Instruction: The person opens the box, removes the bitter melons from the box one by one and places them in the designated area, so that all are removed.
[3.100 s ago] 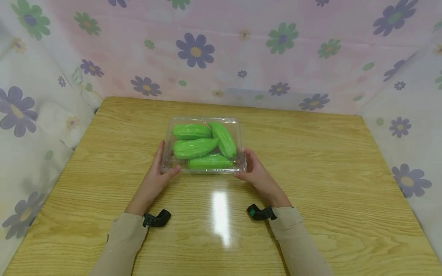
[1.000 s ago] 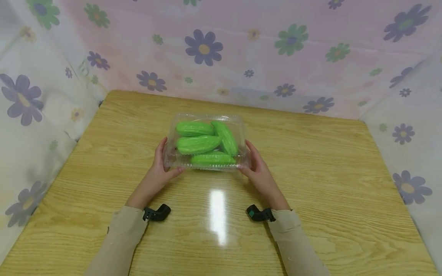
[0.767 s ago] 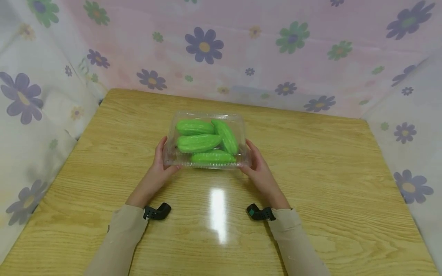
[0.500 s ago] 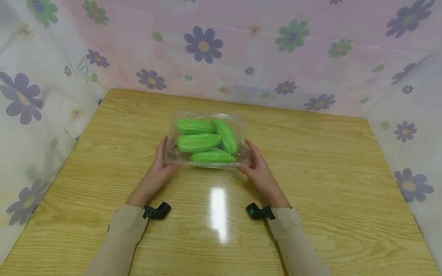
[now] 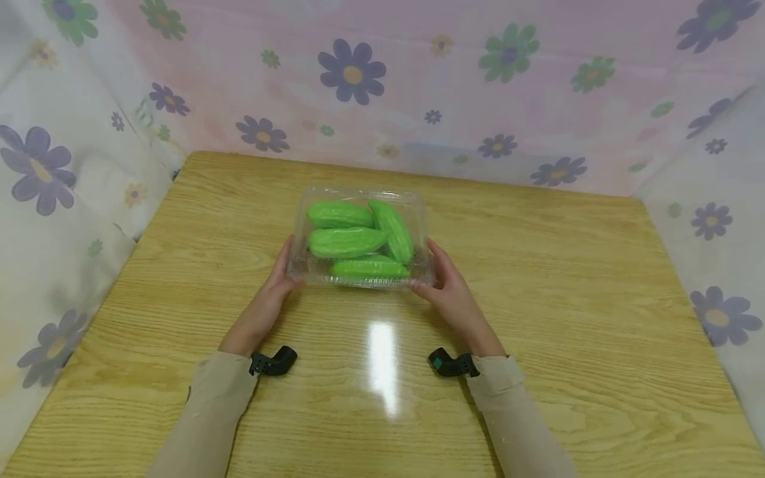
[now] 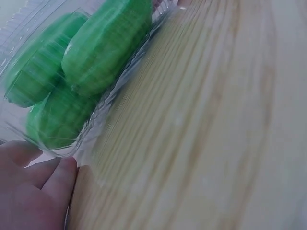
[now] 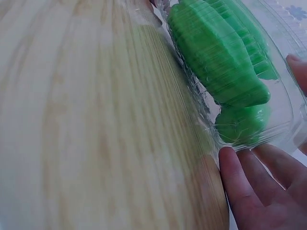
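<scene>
In the head view, a clear plastic clamshell box (image 5: 299,216) with several bright green, ridged gourd-like vegetables (image 5: 346,243) inside sits at mid-table. My left hand (image 5: 265,302) holds its left side, fingers along the wall and thumb at the front left corner. On the other side my right hand (image 5: 453,295) grips the right wall, with its thumb against the front right corner. The left wrist view has fingertips (image 6: 68,165) at the box's lower corner. Fingertips (image 7: 228,155) meet the matching corner in the right wrist view, and another digit lies against the wall.
The wood-grain table (image 5: 568,318) carries a bright light reflection in front of the box. Flower-printed curtains (image 5: 442,86) enclose its back and both sides. A black device (image 5: 273,362) is strapped to each wrist at the beige sleeve cuff.
My left thumb has drawn back from along the front edge to the corner. The head view has shifted slightly; the box keeps nearly the same place, and both hands stay at its sides.
</scene>
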